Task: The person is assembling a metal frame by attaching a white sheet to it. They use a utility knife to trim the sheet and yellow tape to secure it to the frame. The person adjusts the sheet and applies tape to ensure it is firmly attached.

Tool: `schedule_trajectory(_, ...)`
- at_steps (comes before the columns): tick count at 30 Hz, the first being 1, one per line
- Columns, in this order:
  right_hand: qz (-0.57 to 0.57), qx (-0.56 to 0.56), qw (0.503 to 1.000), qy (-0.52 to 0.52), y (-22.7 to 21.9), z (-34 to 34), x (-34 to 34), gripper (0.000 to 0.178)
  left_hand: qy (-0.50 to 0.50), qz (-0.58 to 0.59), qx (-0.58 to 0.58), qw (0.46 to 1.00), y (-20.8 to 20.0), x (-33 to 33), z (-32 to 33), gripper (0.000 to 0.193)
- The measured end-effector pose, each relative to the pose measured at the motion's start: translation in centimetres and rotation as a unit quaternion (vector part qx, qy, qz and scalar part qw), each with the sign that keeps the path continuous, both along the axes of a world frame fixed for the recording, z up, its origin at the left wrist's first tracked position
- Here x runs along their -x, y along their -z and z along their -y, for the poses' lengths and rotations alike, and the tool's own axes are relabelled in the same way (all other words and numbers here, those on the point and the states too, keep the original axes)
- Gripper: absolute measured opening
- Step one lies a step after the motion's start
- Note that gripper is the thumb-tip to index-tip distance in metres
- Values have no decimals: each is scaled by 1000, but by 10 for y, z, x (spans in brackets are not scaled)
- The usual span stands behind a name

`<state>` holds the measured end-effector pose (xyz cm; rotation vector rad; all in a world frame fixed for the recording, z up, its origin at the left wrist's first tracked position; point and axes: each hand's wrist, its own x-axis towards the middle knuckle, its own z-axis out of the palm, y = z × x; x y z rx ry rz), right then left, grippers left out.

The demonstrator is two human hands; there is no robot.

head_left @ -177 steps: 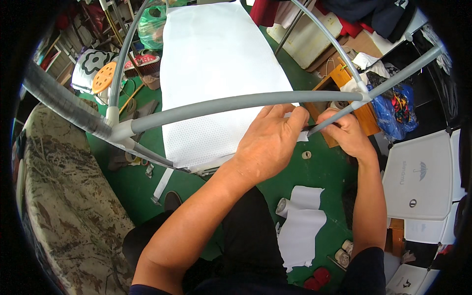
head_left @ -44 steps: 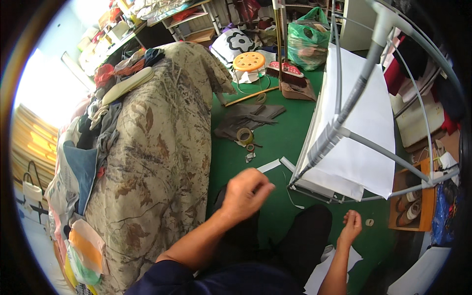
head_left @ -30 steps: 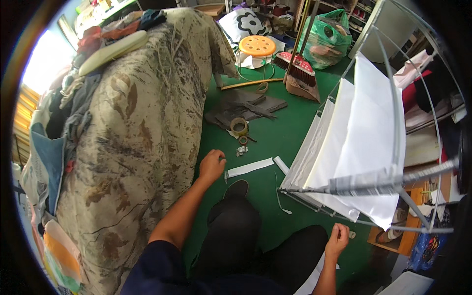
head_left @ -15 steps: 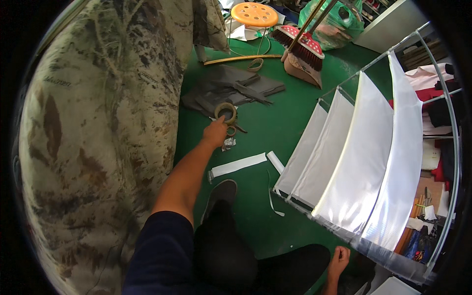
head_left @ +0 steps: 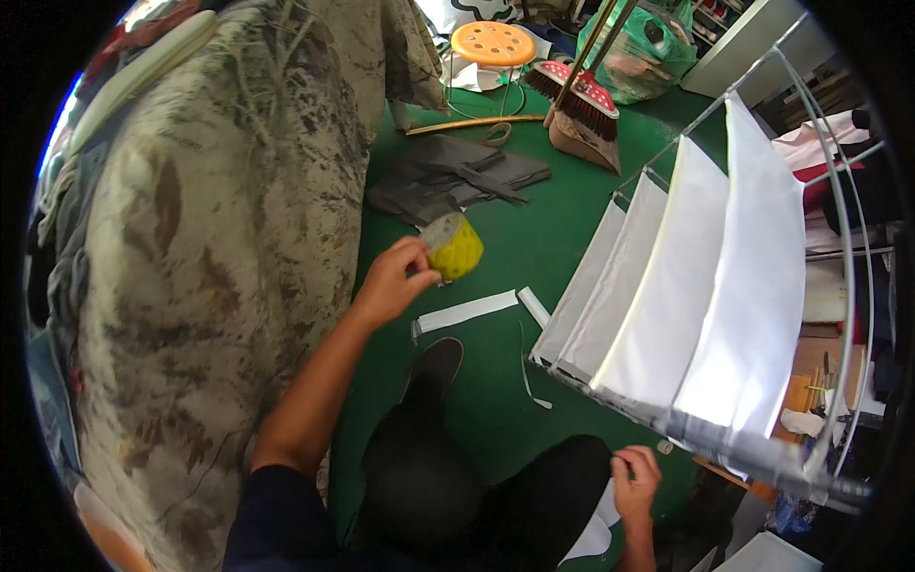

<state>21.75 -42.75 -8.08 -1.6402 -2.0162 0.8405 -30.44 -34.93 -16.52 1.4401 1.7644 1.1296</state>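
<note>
My left hand (head_left: 393, 284) is closed on the near rim of a roll of tape (head_left: 457, 250), yellow on its side with a greyish flat face, lifted above the green floor. Behind it lies a crumpled dark grey cloth (head_left: 410, 176). Closer to me, a white strip (head_left: 467, 312) and a short white piece (head_left: 534, 309) lie on the floor. My right hand (head_left: 637, 479) is beside my right knee, its fingers curled in, with nothing visible in them. White paper (head_left: 593, 540) shows between that hand and my leg.
A stained cloth-covered bulk (head_left: 219, 248) fills the left side. To the right stands a metal-tube frame with white fabric panels (head_left: 658, 267). Toward the back are an orange stool (head_left: 493, 44), a broom (head_left: 577, 91) with a dustpan (head_left: 586, 143), and a green plastic bag (head_left: 648, 52).
My left hand has picked the tape roll off the floor and drawn it nearer, turning it. My right hand has risen slightly and shifted left. The view has shifted a little.
</note>
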Motion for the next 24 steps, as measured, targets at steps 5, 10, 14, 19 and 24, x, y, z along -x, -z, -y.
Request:
schedule_trajectory(5,-131,-43,966,-219,-56,-7,105,26,6,77,-36,996,-115,-46,97,38)
schedule_trajectory(10,-223,-89,948,-208,-113,-20,188,70,-17,102,-73,992,-174,-91,157,42)
schedule_trajectory(14,-231,-161,933,-223,-135,-14,208,51,-30,-46,-106,993,-215,-118,179,46)
schedule_trajectory(19,-241,-224,923,-202,-139,-2,202,30,-47,-174,-135,974,-235,-142,186,46)
schedule_trajectory(24,-265,-200,932,-146,-139,5,187,22,-14,-191,-151,970,-235,-157,180,47)
